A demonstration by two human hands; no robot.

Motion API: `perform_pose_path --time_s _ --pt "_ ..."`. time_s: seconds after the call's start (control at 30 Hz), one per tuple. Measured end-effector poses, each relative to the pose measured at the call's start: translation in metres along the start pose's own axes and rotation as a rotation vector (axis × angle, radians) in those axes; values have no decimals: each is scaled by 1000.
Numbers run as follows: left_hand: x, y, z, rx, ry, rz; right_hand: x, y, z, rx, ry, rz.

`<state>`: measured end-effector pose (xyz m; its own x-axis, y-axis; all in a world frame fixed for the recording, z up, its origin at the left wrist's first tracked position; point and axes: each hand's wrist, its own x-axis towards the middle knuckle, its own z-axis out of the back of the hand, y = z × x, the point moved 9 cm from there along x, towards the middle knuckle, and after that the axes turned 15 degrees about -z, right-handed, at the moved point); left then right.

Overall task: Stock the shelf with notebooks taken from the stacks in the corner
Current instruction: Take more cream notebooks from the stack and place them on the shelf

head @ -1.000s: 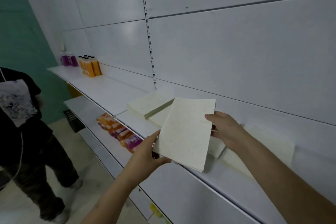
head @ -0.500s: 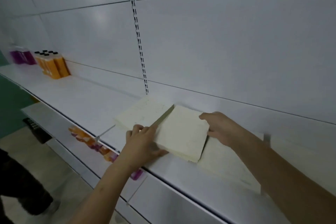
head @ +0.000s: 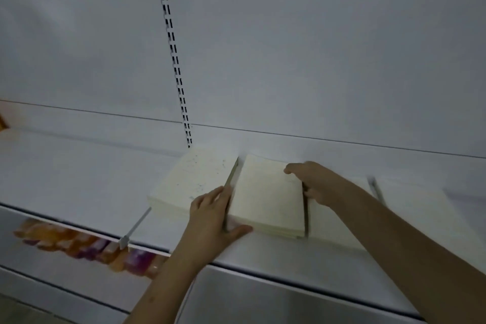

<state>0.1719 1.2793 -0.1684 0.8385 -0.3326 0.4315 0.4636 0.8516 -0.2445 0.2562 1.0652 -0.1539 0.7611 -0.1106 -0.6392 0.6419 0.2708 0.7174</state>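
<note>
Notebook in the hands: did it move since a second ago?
Yes. The notebook came down from the air onto the shelf, beside the left stack.

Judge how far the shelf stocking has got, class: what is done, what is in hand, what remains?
Done: a left stack and right stack of notebooks lie flat on the shelf. In hand: the middle stack, with the left hand pressing its left side and the right hand gripping its right edge. Left: much bare shelf to fill.
</note>
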Motion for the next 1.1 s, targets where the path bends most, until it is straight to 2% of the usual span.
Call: perform_pose_path --time_s 0.17,0.33,0.47,0.57,0.73,0.87,1.0,1.1 --pt "-1 5 -4 -21 -65 -36 0 3 -5 181 0 25" --pt "-2 3 -5 -31 -70 -58 -3 -5 -17 43 -67 -19" --pt "0 11 -9 -35 -48 8 -7 -5 -25 -66 -121 -5" --pt "7 15 -8 -64 6 68 -10 -2 -26 -47 -140 -11" --pt "32 10 -2 -132 238 84 -16 -1 -30 -74 -164 -4" --pt "36 12 -8 -148 334 101 -17 -4 -26 24 -165 -16" --pt "35 2 -12 -196 384 60 -29 -8 -29 86 -121 -25" --pt "40 -7 14 -271 275 16 -44 -1 -13 61 -223 72"
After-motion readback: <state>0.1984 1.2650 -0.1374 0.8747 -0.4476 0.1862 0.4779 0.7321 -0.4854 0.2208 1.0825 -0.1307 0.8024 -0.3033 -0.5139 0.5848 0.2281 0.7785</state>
